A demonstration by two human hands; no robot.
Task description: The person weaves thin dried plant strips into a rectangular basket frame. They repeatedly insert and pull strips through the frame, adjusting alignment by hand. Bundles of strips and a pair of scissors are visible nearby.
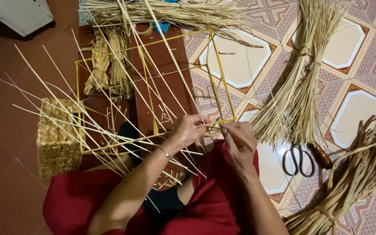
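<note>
Where plain red floor meets patterned pink-and-cream floor tiles [244, 61], the left hand [187, 130] and right hand [239, 141] both pinch pale straw strands at the near corner of a yellow rectangular wire frame [217, 56]. Tied bundles of pale straw [292, 100] lie on the tiles beside black-handled scissors [299, 160]. A small woven straw basket [57, 139] rests on the red floor.

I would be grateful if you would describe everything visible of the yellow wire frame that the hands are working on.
The yellow wire frame is a box-shaped skeleton of thin rods, seemingly metal, open on all sides. It lies tilted over the dark mat and patterned tiles, above the person's lap. Long pale straw strands are fastened along its near rod and fan out to the left. The left hand and right hand both pinch the near right corner.
</note>
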